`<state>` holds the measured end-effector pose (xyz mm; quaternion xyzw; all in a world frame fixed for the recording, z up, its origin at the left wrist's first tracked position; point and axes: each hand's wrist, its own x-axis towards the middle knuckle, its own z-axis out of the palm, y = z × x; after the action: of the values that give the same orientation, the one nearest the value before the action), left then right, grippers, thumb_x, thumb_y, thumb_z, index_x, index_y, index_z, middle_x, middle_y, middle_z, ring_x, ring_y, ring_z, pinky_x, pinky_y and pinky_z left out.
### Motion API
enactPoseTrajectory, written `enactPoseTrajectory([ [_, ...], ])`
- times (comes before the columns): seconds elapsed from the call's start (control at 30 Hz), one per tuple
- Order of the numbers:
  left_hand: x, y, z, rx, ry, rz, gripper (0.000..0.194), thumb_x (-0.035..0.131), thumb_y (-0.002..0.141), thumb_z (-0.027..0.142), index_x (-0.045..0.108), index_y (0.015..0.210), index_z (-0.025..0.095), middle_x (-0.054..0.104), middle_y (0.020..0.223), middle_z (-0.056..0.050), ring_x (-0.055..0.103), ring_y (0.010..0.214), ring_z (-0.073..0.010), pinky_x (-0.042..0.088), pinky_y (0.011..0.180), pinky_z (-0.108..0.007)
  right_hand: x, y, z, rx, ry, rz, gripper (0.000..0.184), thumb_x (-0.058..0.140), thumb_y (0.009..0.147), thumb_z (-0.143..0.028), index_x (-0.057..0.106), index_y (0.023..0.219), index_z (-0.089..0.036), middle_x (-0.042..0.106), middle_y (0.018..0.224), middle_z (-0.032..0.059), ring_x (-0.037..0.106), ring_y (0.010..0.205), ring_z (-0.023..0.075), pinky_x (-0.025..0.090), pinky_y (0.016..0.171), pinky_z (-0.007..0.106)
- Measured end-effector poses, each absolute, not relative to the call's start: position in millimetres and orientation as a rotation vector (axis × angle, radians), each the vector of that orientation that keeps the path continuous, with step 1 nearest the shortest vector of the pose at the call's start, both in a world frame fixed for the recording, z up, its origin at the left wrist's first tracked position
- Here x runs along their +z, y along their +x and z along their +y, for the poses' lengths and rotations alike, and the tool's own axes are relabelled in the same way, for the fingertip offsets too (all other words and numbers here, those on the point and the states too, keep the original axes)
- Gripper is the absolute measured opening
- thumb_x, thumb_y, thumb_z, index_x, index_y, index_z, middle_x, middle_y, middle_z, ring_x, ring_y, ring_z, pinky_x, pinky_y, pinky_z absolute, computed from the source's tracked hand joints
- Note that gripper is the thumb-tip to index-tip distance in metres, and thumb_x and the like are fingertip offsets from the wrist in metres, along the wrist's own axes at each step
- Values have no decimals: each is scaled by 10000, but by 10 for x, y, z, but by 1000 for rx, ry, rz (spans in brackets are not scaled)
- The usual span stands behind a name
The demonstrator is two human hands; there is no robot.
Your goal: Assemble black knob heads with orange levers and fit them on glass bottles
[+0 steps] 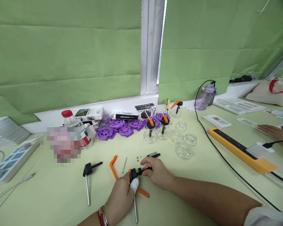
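1. The black head [132, 175] is in the person's hands, midway along the worktop's [68, 194] near edge; a metal rod [135, 210] extends from it towards that edge
2. The left hand [121, 196] is closed around the black head, its thumb in a white cover; the right hand [159, 174] pinches the end of the stem [147, 169] between thumb and fingers
3. An orange handle [143, 192] shows beside the left thumb; whether it is fixed to the black head cannot be told
4. Three grinders [151, 124] stand towards the far edge, each with head, orange lever and glass jar, and look put together. The one in hand seems partly built, with no jar under it; a second head [87, 169], left of the hands, has a rod and stem but no orange lever
5. Loose beyond the hands lie one orange lever [113, 166], one metal pin [124, 165], one spring [153, 154] by a black part, and a few tiny bits, too small to count surely
6. Counted in all: five heads, five orange pieces, and two bare jars [184, 152] right of the grinders
7. Along the far edge are at least five purple parts [105, 133], overlapping, and one red-capped bottle [85, 141]; one co-worker's hand [275, 131] is at the right edge
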<state>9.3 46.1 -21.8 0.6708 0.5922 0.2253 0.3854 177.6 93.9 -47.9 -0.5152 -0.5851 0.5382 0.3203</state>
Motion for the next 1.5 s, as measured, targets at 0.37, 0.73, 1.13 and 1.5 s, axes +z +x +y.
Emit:
enactPoseTrajectory([
  [0.37, -239, 117, 478, 596, 1734, 1515, 306, 385, 872, 418, 545, 806, 165, 571, 675, -30, 497, 597, -176, 368, 564, -273, -498, 1770, 930, 1327, -1304, -1624, 160, 537, 693, -82, 519, 817, -181, 546, 642, -39, 473, 586, 108, 359, 565, 228],
  [0.73, -228, 106, 491, 634, 1697, 1463, 319, 395, 874, 428, 575, 845, 167, 614, 732, -41, 531, 664, -198, 404, 626, -287, -514, 1805, 952, 1221, -1308, -1763, 130, 554, 713, -128, 520, 825, -184, 550, 676, -29, 489, 638, 122, 366, 584, 230],
  [1.13, -270, 89, 505, 666, 1671, 1470, 328, 397, 875, 434, 571, 800, 167, 578, 697, -25, 509, 641, -184, 409, 619, -283, -471, 1812, 940, 1189, -1344, -1779, 177, 549, 732, -127, 531, 897, -188, 601, 753, 1, 548, 697, 148, 412, 631, 258],
  [1.5, -279, 93, 517, 664, 1692, 1482, 284, 407, 872, 393, 555, 780, 169, 556, 661, -6, 483, 605, -166, 376, 566, -259, -457, 1821, 947, 1170, -1340, -1810, 148, 536, 734, -127, 542, 867, -191, 595, 719, -7, 542, 669, 144, 404, 611, 255],
])
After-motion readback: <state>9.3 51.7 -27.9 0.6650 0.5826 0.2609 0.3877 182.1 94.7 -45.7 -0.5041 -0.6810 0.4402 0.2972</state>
